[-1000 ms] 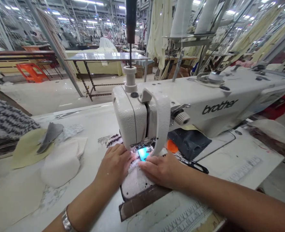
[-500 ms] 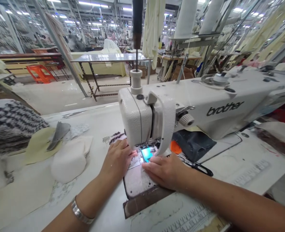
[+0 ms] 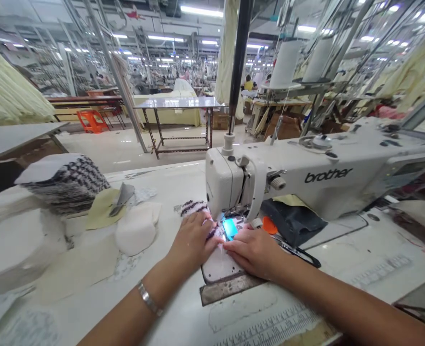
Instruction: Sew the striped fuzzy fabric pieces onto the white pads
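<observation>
A black-and-white fuzzy fabric piece (image 3: pixel 194 207) lies at the sewing machine (image 3: pixel 226 175), left of the needle area. My left hand (image 3: pixel 194 235) presses down on it with fingers bent and close together, covering much of it. My right hand (image 3: pixel 253 250) rests on the machine bed just right of it, fingers bunched, the tips almost meeting my left thumb by the fabric's near edge. Whatever my right fingers pinch is hidden. Between the hands, bright bluish light falls on the needle plate (image 3: pixel 230 228) under the presser foot.
On the left stand a stack of patterned fabric pieces (image 3: pixel 71 185) and white cut pieces (image 3: pixel 136 233). Right of my right hand lie black-handled scissors (image 3: pixel 302 257), an orange item (image 3: pixel 269 225) and a dark cloth (image 3: pixel 295 218). Thread cones (image 3: pixel 284 65) stand behind the machine.
The view has shifted, so the machine appears lower and further right. More of the patterned fabric shows past my left hand, which has its thumb nearer my right fingertips.
</observation>
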`<state>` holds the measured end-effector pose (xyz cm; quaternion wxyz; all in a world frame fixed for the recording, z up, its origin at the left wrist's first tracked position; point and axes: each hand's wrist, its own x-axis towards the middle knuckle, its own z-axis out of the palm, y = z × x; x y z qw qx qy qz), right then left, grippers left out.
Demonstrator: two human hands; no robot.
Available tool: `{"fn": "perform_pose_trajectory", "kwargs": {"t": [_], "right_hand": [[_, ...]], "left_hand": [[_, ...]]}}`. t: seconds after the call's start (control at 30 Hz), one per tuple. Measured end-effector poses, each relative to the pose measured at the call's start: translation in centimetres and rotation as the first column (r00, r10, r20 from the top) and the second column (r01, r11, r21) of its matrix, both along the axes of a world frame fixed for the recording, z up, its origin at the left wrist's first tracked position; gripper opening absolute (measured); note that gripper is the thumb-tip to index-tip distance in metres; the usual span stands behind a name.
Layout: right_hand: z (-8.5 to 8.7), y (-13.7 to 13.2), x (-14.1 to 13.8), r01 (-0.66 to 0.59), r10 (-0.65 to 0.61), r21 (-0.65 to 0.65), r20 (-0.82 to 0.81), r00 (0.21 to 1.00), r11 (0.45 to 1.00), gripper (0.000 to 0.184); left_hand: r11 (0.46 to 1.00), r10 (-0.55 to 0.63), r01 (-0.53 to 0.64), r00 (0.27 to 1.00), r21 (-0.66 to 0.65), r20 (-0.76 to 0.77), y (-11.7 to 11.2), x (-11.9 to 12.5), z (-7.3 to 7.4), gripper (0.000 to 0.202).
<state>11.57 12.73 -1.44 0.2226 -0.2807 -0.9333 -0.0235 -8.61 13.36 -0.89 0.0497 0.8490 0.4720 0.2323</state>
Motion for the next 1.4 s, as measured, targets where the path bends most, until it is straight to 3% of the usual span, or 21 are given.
{"fn": "perform_pose_trajectory", "kwargs": {"t": [0.07, 0.13, 0.17, 0.2, 0.23, 0.3, 0.37, 0.43, 0.6, 0.77, 1.0, 1.1, 1.13, 1.2, 1.27, 1.3, 1.37, 1.4], "right_hand": [[0.7, -0.6, 0.2, -0.026, 0.024, -0.025, -0.077, 0.997, 0.999, 0.020], [1.3, -1.7, 0.4, -0.039, 0.020, -0.088, -0.212, 0.977, 0.995, 0.022], [1.5, -2.3, 0.5, -0.031, -0.013, -0.152, -0.282, 0.959, 0.988, 0.025], [1.7, -2.9, 0.6, -0.022, -0.065, -0.248, -0.339, 0.939, 0.969, 0.033], [1.7, -3.6, 0.6, -0.023, -0.131, -0.373, -0.384, 0.914, 0.928, 0.044], [1.6, -4.6, 0.3, -0.095, -0.264, -0.639, -0.443, 0.857, 0.763, 0.067], [1.2, -5.4, -0.1, -0.220, -0.379, -0.805, -0.476, 0.793, 0.551, 0.078], [0.9, -5.8, -0.5, -0.321, -0.475, -0.854, -0.500, 0.724, 0.410, 0.079], [0.9, -6.2, -0.6, -0.448, -0.587, -0.846, -0.526, 0.615, 0.288, 0.078], [0.9, -6.4, 0.2, -0.468, -0.616, -0.828, -0.548, 0.565, 0.307, 0.077], [0.8, -6.5, 0.7, -0.436, -0.651, -0.833, -0.544, 0.529, 0.341, 0.068], [0.9, -6.5, 0.9, -0.397, -0.638, -0.840, -0.540, 0.549, 0.370, 0.063], [0.9, -6.5, 0.9, -0.370, -0.632, -0.837, -0.547, 0.550, 0.403, 0.061], [1.1, -6.6, 0.9, -0.260, -0.628, -0.804, -0.584, 0.514, 0.535, 0.049], [1.3, -6.9, 0.6, -0.136, -0.618, -0.741, -0.634, 0.464, 0.658, 0.033], [1.4, -7.2, 0.3, -0.111, -0.602, -0.714, -0.654, 0.457, 0.691, 0.032], [1.5, -7.6, -0.6, -0.197, -0.546, -0.719, -0.650, 0.529, 0.666, 0.039], [1.5, -7.7, -1.0, -0.254, -0.504, -0.730, -0.639, 0.581, 0.634, 0.044]], "left_hand": [[0.999, -0.036, 0.036, 0.999, -0.010, 0.009, -1.8, -0.5, 0.8, 0.014], [0.990, -0.001, 0.028, 0.982, -0.138, 0.191, -3.8, -1.2, 1.7, 0.015], [0.964, 0.064, 0.036, 0.931, -0.264, 0.361, -4.7, -1.6, 2.2, 0.019], [0.908, 0.171, 0.081, 0.825, -0.412, 0.538, -5.6, -1.9, 2.6, 0.022], [0.825, 0.308, 0.163, 0.673, -0.542, 0.672, -6.3, -2.1, 3.1, 0.023], [0.664, 0.539, 0.347, 0.392, -0.662, 0.746, -7.3, -2.4, 3.7, 0.024], [0.585, 0.662, 0.430, 0.237, -0.688, 0.711, -7.7, -2.4, 4.0, 0.026], [0.553, 0.704, 0.460, 0.189, -0.695, 0.685, -7.9, -2.2, 4.0, 0.032], [0.616, 0.596, 0.434, 0.288, -0.657, 0.749, -7.8, -1.7, 3.6, 0.043], [0.665, 0.596, 0.326, 0.310, -0.672, 0.741, -7.3, -1.7, 2.8, 0.035], [0.581, 0.627, 0.371, 0.362, -0.724, 0.689, -7.9, -1.3, 3.4, 0.038], [0.582, 0.611, 0.385, 0.376, -0.717, 0.697, -8.2, -1.2, 3.7, 0.041], [0.597, 0.606, 0.374, 0.370, -0.710, 0.704, -8.2, -1.1, 3.8, 0.041], [0.650, 0.595, 0.307, 0.365, -0.695, 0.717, -8.4, -0.9, 3.8, 0.040], [0.727, 0.569, 0.185, 0.377, -0.662, 0.731, -8.7, -0.2, 3.7, 0.038], [0.765, 0.547, 0.130, 0.387, -0.631, 0.742, -9.0, 0.3, 3.5, 0.038], [0.821, 0.482, 0.106, 0.397, -0.561, 0.781, -9.6, 1.6, 3.0, 0.042], [0.835, 0.438, 0.157, 0.392, -0.528, 0.809, -10.0, 2.3, 2.7, 0.047]]}}
